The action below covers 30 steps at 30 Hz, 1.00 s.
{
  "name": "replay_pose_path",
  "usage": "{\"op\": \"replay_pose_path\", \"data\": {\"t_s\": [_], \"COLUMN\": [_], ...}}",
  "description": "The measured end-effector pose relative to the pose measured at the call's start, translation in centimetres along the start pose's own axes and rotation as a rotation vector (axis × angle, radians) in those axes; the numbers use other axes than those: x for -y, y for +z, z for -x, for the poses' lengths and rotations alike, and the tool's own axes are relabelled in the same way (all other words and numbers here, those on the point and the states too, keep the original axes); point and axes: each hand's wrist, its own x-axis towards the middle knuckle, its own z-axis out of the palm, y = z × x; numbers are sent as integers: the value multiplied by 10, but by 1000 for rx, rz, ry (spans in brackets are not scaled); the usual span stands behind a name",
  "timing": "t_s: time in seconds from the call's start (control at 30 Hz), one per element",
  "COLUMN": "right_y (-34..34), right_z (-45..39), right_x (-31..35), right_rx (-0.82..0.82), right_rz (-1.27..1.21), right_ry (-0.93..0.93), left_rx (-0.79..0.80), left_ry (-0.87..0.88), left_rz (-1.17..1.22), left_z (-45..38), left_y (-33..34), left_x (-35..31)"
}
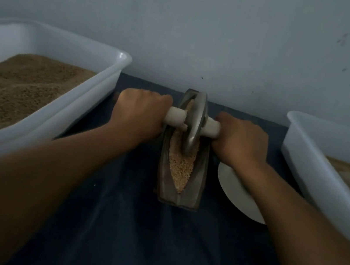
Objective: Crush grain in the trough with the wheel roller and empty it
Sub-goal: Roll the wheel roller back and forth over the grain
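Observation:
A narrow metal trough (198, 182) lies lengthwise on the dark blue cloth, pointing away from me. Pale crushed grain (180, 170) fills its boat-shaped groove. A grey metal wheel roller (195, 121) stands upright in the groove near the far half, with a pale axle handle (175, 116) through its hub. My left hand (140, 115) grips the left end of the axle. The axle's right end is wrapped by my right hand (240, 140). Both forearms reach in from the bottom corners.
A large white plastic tub (96, 101) of brown grain stands at the left. Another white tub (307, 158) with paler ground material stands at the right. A white plate (235, 192) lies partly under my right wrist. A grey wall rises just behind the trough.

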Motion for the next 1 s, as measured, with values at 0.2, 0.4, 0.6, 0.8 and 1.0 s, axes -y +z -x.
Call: {"op": "replay_pose_path", "data": {"t_s": [0.2,0.4,0.6,0.8,1.0], "right_y": [-11,-25,-32,-17,3], "right_z": [39,64,66,49,18], "right_x": [10,16,20,12,1], "right_rx": [-177,-289,-297,-239,-58], "right_rz": [-5,-34,-16,17,14], "right_ry": [-36,-58,-85,-67,-31], "left_rx": [-160,-241,-177,-195,-76], "left_ry": [21,-29,-45,-27,7], "left_rz": [50,92,92,36,-9], "left_z": [39,67,76,62,19], "left_y": [-12,-22,-26,-16,-5], "left_x": [-8,-18,-18,-13,-6]}}
